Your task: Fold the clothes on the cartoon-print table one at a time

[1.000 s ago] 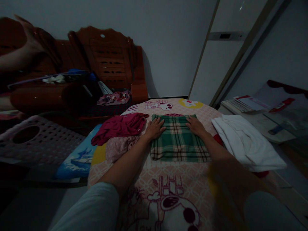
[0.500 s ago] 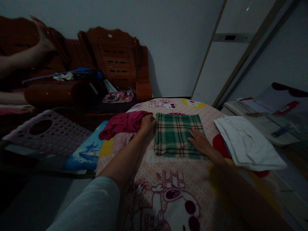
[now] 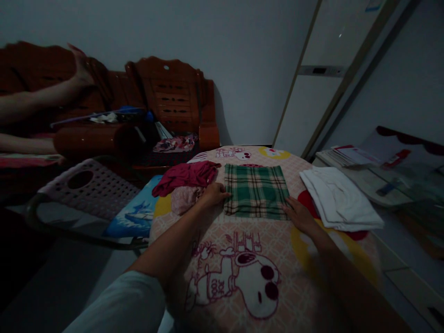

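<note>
The left hand [image 3: 215, 195], fingers curled, touches the left edge of a folded green plaid cloth [image 3: 256, 190]; the right hand [image 3: 300, 215] touches its right edge near the closer corner. Left of the left hand, a crumpled magenta garment [image 3: 189, 176] and pale pink cloth [image 3: 184, 200] lie on the covered desk [image 3: 211, 236]. A folded white cloth [image 3: 342, 200] lies right of the right hand, apart. Well beyond the left hand stands a wooden settee [image 3: 169, 88].

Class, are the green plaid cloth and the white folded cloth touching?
Apart. The head view shows patterned tablecloth between the green plaid cloth and the white folded cloth.
</note>
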The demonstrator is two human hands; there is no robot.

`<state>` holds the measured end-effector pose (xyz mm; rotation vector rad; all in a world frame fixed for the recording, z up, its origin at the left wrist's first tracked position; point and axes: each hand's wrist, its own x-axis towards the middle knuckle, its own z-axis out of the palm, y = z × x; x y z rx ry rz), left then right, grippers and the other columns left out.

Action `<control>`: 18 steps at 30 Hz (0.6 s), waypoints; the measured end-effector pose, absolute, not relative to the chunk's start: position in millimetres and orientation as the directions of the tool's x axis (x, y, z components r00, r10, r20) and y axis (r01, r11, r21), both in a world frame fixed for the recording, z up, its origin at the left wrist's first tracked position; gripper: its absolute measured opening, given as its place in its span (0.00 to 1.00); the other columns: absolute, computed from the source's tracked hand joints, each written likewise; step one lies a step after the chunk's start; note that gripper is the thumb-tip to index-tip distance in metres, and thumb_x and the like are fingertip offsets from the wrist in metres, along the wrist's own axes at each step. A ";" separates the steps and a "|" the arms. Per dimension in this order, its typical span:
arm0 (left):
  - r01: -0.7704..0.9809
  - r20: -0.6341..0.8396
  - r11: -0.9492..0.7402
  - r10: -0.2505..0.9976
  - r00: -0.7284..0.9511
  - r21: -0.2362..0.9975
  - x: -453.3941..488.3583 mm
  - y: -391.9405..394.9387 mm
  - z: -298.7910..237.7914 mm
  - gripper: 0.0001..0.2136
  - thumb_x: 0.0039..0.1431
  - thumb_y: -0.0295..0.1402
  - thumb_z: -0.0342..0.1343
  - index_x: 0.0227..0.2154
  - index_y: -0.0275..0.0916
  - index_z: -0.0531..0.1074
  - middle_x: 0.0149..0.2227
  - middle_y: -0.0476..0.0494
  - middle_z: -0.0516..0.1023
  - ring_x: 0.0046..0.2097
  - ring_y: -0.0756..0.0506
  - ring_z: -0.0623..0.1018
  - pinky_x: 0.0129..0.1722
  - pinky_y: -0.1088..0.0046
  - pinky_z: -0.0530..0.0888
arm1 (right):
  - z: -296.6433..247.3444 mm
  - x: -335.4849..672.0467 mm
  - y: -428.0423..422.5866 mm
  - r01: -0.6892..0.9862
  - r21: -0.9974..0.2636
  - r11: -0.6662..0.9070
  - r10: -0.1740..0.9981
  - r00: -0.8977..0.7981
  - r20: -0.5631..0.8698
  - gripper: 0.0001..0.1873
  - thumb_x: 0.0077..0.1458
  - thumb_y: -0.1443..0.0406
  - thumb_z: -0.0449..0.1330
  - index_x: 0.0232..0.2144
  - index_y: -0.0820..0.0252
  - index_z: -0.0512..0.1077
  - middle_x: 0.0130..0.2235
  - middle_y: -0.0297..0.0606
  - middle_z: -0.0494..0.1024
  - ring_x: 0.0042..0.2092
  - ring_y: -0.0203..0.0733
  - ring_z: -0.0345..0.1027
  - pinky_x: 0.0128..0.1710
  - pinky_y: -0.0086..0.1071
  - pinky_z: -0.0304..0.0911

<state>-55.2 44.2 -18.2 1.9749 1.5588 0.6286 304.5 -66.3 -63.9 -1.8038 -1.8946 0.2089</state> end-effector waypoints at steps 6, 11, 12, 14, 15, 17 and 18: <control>0.519 0.087 -0.133 0.990 0.111 0.845 -45.2 36.9 -19.6 0.07 0.48 0.33 0.61 0.21 0.37 0.70 0.22 0.50 0.73 0.28 0.49 0.72 0.29 0.76 0.65 | -77.1 296.9 -73.5 0.874 -0.480 0.068 0.929 0.120 0.351 0.24 0.57 0.56 0.52 0.50 0.62 0.74 0.55 0.52 0.74 0.58 0.56 0.66 0.60 0.53 0.59; 0.226 -0.059 0.029 0.990 0.127 0.974 -41.5 29.4 -23.7 0.09 0.48 0.35 0.62 0.28 0.37 0.68 0.22 0.53 0.71 0.24 0.51 0.71 0.25 0.77 0.66 | -89.0 291.9 -75.1 0.886 -0.448 0.121 0.877 0.116 0.466 0.23 0.57 0.55 0.51 0.47 0.61 0.75 0.54 0.51 0.75 0.57 0.55 0.66 0.60 0.54 0.59; 0.204 -0.084 0.052 0.985 0.151 0.978 -42.0 26.3 -23.7 0.11 0.46 0.34 0.63 0.30 0.37 0.69 0.23 0.53 0.72 0.24 0.51 0.71 0.24 0.78 0.66 | -89.1 292.0 -75.6 0.887 -0.445 0.125 0.876 0.112 0.469 0.23 0.57 0.55 0.51 0.47 0.61 0.76 0.54 0.51 0.75 0.57 0.55 0.67 0.60 0.53 0.59; 0.207 -0.140 0.094 0.965 0.221 0.974 -43.4 20.2 -22.8 0.14 0.41 0.32 0.66 0.31 0.37 0.68 0.22 0.54 0.71 0.23 0.52 0.71 0.23 0.78 0.65 | -88.1 292.7 -76.4 0.889 -0.440 0.129 0.877 0.105 0.469 0.25 0.58 0.55 0.50 0.47 0.63 0.76 0.54 0.54 0.75 0.57 0.55 0.67 0.60 0.52 0.59; 0.231 -0.167 0.108 0.953 0.253 0.967 -43.8 17.8 -22.1 0.14 0.40 0.31 0.67 0.29 0.37 0.68 0.21 0.55 0.70 0.23 0.52 0.71 0.23 0.78 0.65 | -87.4 293.1 -76.7 0.890 -0.438 0.129 0.878 0.104 0.468 0.25 0.58 0.55 0.50 0.47 0.64 0.76 0.54 0.55 0.75 0.57 0.55 0.67 0.60 0.51 0.59; 0.273 -0.192 0.115 0.942 0.275 0.955 -43.4 14.9 -20.8 0.14 0.40 0.33 0.67 0.23 0.37 0.65 0.18 0.56 0.65 0.21 0.53 0.68 0.22 0.78 0.63 | -86.5 293.3 -77.0 0.892 -0.436 0.123 0.879 0.106 0.465 0.26 0.58 0.55 0.50 0.47 0.66 0.76 0.54 0.56 0.75 0.57 0.55 0.67 0.60 0.51 0.59; 0.264 -0.183 0.110 0.944 0.273 0.958 -42.7 14.3 -20.2 0.13 0.43 0.35 0.65 0.22 0.37 0.65 0.18 0.56 0.64 0.21 0.53 0.67 0.22 0.78 0.62 | -86.4 293.1 -77.1 0.892 -0.436 0.118 0.880 0.109 0.462 0.26 0.57 0.55 0.50 0.48 0.66 0.76 0.54 0.55 0.75 0.57 0.55 0.67 0.60 0.51 0.60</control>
